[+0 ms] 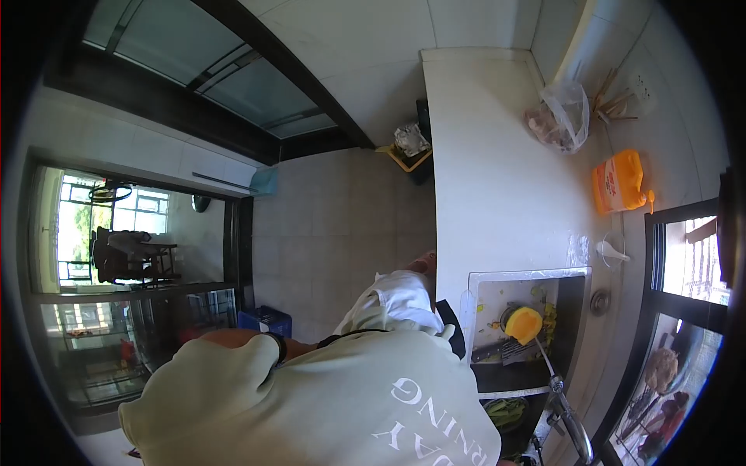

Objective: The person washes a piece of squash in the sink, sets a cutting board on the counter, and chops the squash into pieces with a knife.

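My pale shirt with white lettering (pixel 435 419) fills the bottom of the view. Part of a bare arm (pixel 301 346) with a dark band shows at its edge; its hand is hidden. Neither of my hands can be made out. Beside my body is a sink (pixel 491 369) holding a yellow, rounded bowl-like thing (pixel 523 324), with small yellow and green scraps around it. Under it lies a dark slatted item (pixel 513 351) that I cannot name. Green leafy vegetables (pixel 507 412) lie in the neighbouring basin. A metal faucet (pixel 571 427) reaches over from the side.
Along the white counter (pixel 497 179) stand a bagged item (pixel 561 116), an orange jug (pixel 619 182) and a white funnel-like thing (pixel 612 252). A lined bin (pixel 412 144) is against the counter's side. A blue crate (pixel 264 322) rests on the tiled floor (pixel 334 217).
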Tool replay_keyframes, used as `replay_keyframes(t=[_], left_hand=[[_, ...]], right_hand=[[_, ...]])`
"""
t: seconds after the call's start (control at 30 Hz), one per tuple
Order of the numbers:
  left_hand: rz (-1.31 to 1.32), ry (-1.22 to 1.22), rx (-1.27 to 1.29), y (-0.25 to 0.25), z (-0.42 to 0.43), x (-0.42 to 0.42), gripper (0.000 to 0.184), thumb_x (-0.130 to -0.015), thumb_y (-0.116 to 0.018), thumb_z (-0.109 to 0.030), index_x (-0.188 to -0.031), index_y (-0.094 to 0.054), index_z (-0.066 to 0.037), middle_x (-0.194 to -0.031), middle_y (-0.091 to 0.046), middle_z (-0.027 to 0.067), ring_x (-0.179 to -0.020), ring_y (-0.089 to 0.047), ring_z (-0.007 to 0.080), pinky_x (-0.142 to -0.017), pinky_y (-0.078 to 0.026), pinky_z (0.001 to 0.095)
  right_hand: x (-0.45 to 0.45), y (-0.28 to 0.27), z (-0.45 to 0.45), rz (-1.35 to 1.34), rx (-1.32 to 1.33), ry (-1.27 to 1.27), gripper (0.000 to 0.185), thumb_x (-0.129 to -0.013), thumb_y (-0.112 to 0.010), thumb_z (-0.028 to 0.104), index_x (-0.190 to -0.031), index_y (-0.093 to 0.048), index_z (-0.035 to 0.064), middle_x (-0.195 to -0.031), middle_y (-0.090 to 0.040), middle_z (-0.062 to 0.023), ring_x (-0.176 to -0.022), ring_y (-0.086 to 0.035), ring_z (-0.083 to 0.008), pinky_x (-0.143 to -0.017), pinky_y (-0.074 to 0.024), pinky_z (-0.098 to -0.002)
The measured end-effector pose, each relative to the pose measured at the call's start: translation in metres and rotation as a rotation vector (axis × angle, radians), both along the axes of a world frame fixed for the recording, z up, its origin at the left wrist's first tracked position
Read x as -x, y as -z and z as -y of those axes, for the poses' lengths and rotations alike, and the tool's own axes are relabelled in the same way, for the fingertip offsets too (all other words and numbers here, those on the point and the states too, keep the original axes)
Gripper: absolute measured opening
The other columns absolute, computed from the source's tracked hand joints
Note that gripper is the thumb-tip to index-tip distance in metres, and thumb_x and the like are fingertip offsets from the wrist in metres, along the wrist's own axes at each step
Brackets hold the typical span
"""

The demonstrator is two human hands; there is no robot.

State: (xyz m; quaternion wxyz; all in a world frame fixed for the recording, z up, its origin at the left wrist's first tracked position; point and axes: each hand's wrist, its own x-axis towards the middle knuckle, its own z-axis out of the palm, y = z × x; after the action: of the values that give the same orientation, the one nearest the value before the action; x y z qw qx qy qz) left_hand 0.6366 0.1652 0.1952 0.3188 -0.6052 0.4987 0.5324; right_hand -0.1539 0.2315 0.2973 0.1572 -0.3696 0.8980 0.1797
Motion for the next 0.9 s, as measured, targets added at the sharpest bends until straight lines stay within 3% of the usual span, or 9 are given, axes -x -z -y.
replay_keyframes(t=[0.3,0.9], left_hand=[[-0.017,0.059,-0.011,0.003,0.044,-0.030,0.053,-0.080,-0.068,-0.033,-0.126,-0.057,-0.009,-0.125,-0.056,0.0183,-0.117,-0.054,0.0349,-0.098,-0.044,0.0449],[0.041,0.277,0.036,0.004,0.219,-0.055,0.050,-0.081,-0.067,-0.032,-0.124,-0.059,-0.009,-0.122,-0.057,0.0181,-0.116,-0.055,0.0351,-0.097,-0.045,0.0444]], right_hand=[[-0.158,0.060,0.056,0.467,0.057,-0.073,0.041,-0.092,-0.054,0.038,-0.112,-0.067,0.0034,-0.098,-0.070,-0.0124,-0.083,-0.065,-0.0288,-0.073,-0.0516,-0.0385],[-0.264,0.029,0.007,0.933,0.105,0.160,0.040,-0.090,-0.058,0.034,-0.114,-0.065,0.0028,-0.103,-0.068,-0.0129,-0.089,-0.063,-0.0287,-0.077,-0.0504,-0.0384]])
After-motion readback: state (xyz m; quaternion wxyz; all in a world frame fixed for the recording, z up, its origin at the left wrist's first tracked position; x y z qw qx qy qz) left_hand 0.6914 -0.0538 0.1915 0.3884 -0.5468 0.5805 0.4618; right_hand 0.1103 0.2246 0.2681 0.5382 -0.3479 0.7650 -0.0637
